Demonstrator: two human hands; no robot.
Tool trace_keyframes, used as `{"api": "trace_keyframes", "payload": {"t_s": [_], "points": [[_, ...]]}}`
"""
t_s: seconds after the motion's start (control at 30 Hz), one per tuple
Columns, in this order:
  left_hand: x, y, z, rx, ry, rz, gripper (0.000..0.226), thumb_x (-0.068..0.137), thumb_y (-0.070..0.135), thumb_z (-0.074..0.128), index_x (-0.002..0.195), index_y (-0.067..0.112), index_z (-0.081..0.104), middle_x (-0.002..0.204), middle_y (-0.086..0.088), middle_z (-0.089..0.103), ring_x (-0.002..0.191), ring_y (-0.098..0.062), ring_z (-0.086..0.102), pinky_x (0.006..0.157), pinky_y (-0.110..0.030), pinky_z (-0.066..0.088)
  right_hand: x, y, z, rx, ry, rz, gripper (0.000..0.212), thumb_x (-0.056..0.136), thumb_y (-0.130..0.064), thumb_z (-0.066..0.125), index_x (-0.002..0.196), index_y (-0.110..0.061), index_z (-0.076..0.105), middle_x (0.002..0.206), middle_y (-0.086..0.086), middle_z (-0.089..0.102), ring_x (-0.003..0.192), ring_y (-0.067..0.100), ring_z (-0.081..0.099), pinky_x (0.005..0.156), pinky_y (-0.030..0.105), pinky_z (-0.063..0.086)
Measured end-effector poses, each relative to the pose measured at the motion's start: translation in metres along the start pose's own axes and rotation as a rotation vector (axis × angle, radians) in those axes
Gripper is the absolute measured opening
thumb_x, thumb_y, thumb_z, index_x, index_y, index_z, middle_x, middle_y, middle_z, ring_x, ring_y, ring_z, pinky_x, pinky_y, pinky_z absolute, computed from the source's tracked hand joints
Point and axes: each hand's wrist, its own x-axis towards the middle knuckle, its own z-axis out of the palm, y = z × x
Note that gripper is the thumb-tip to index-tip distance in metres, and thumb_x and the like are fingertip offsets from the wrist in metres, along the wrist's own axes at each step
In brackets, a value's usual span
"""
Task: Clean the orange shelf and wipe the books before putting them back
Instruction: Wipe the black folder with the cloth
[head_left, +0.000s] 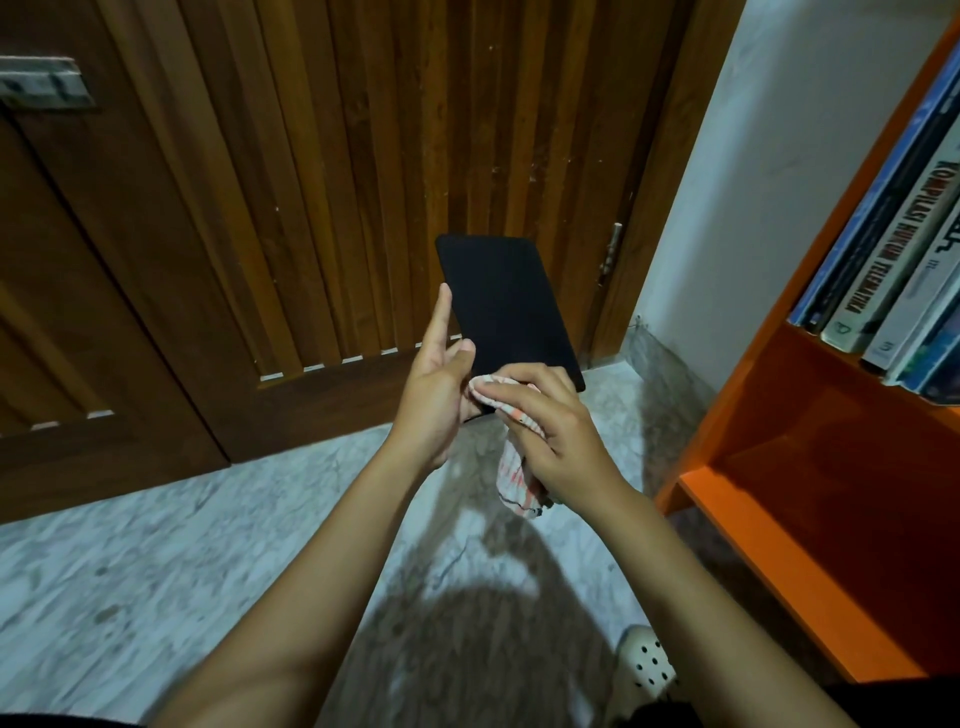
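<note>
Black book (506, 306) in left grip (434, 400), right grip (556, 431) pinching cloth (519, 480), white spine (893, 239) reads KOMPILASI HUKUM TELEMATIKA

Both bare arms (322, 571) reach forward; left grip (436, 387) pinches, index finger straight up; right grip (550, 431) curls, palm down.
</note>
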Motion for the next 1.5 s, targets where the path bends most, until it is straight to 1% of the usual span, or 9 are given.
{"api": "trace_keyframes", "payload": {"t_s": [0.17, 0.3, 0.4, 0.53, 0.63, 0.73, 0.97, 1.2, 1.5], "points": [[-0.002, -0.001, -0.002, -0.066, 0.012, -0.028, 0.056, 0.101, 0.006, 0.034, 0.146, 0.038, 0.025, 0.109, 0.015, 0.064, 0.072, -0.008, 0.056, 0.072, -0.026, 0.055, -0.010, 0.010, -0.010, -0.051, -0.054, -0.061, 0.036, 0.089, -0.005, 0.048, 0.119, -0.018, 0.062, 0.117, -0.004, 0.055, 0.110, 0.012, 0.045, 0.096, 0.013, 0.033], [0.004, 0.003, -0.005, -0.181, 0.030, -0.028, 0.052, 0.102, 0.009, 0.034, 0.145, 0.037, 0.026, 0.107, 0.013, 0.069, 0.099, -0.022, 0.059, 0.088, -0.043, 0.045, -0.022, 0.021, -0.013, -0.075, 0.178, 0.052, 0.042, 0.085, 0.007, 0.052, 0.117, -0.018, 0.063, 0.122, 0.000, 0.050, 0.115, 0.009, 0.043, 0.100, 0.012, 0.031], [0.008, 0.006, -0.006, -0.203, 0.059, -0.089, 0.052, 0.101, 0.009, 0.035, 0.146, 0.033, 0.025, 0.131, -0.001, 0.056, 0.109, -0.028, 0.059, 0.072, -0.033, 0.053, -0.025, 0.021, -0.011, 0.033, 0.360, 0.247, 0.031, 0.091, -0.003, 0.053, 0.116, -0.019, 0.061, 0.130, 0.005, 0.044, 0.121, -0.007, 0.038, 0.100, 0.006, 0.030], [0.011, 0.005, -0.005, -0.150, 0.068, -0.147, 0.055, 0.100, 0.011, 0.038, 0.148, 0.033, 0.020, 0.147, -0.020, 0.036, 0.065, -0.019, 0.040, 0.045, -0.018, 0.047, -0.026, 0.019, -0.005, 0.194, 0.424, 0.444, 0.030, 0.097, -0.018, 0.049, 0.124, -0.028, 0.053, 0.129, -0.005, 0.054, 0.122, 0.002, 0.047, 0.102, 0.018, 0.040], [0.009, 0.005, 0.004, -0.093, 0.075, -0.127, 0.053, 0.100, 0.017, 0.040, 0.148, 0.030, 0.021, 0.152, -0.011, 0.031, 0.095, -0.020, 0.056, 0.086, -0.024, 0.049, -0.023, 0.014, -0.003, 0.258, 0.434, 0.504, 0.028, 0.097, -0.021, 0.048, 0.123, -0.030, 0.052, 0.122, -0.012, 0.056, 0.120, 0.005, 0.050, 0.101, 0.017, 0.040], [0.000, 0.001, 0.012, 0.187, 0.032, -0.115, 0.053, 0.099, 0.037, 0.040, 0.148, 0.031, 0.022, 0.156, 0.003, 0.021, 0.141, -0.016, 0.025, 0.116, -0.038, 0.023, -0.015, 0.014, -0.005, 0.283, 0.466, 0.566, 0.025, 0.096, -0.020, 0.050, 0.120, -0.027, 0.055, 0.118, -0.012, 0.059, 0.116, 0.003, 0.052, 0.097, 0.013, 0.041], [-0.006, -0.008, 0.014, 0.195, 0.037, -0.138, 0.037, 0.100, 0.036, 0.038, 0.133, 0.027, 0.051, 0.143, 0.006, 0.043, 0.135, -0.019, 0.039, 0.113, -0.042, 0.031, -0.007, 0.016, -0.006, 0.111, 0.559, 0.636, 0.021, 0.093, -0.014, 0.056, 0.112, -0.016, 0.066, 0.106, 0.001, 0.043, 0.090, -0.017, 0.044, 0.078, -0.005, 0.032], [-0.008, -0.006, 0.022, 0.053, -0.009, -0.177, 0.033, 0.101, 0.032, 0.038, 0.127, 0.024, 0.056, 0.126, -0.015, 0.060, 0.113, -0.024, 0.061, 0.097, -0.038, 0.049, 0.002, 0.008, 0.006, 0.034, 0.685, 0.518, 0.019, 0.088, -0.008, 0.063, 0.105, -0.009, 0.071, 0.092, 0.003, 0.048, 0.085, -0.004, 0.051, 0.080, 0.003, 0.038], [-0.006, -0.001, 0.014, -0.088, 0.009, -0.222, 0.036, 0.102, 0.028, 0.033, 0.128, 0.013, 0.054, 0.126, -0.022, 0.058, 0.117, -0.027, 0.058, 0.101, -0.038, 0.047, 0.005, -0.007, 0.029, 0.033, 0.471, 0.219, 0.026, 0.089, -0.013, 0.059, 0.113, -0.018, 0.067, 0.098, -0.002, 0.049, 0.095, 0.024, 0.054, 0.083, 0.029, 0.051]]}}
